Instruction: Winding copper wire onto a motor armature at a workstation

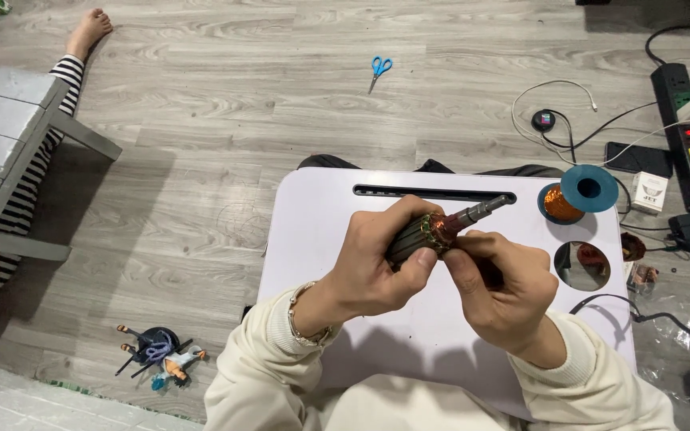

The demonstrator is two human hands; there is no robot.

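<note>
both hands (441, 267) grip a motor armature (433, 233) above the lap desk (321, 223), copper wire spool (575, 194) nearby.

The white lap table (321, 239) lies bare to my left and toward its slot (423, 192). On my right, the blue spool of copper wire (576, 194) and the round hole (583, 265) crowd the corner.

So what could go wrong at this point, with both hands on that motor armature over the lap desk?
The copper wire spool sits at the white lap desk's far edge beside a round hole; a nudge might tip it off. The armature, gripped by left hand and right hand, could slip, and its fine windings might get scraped.
</note>
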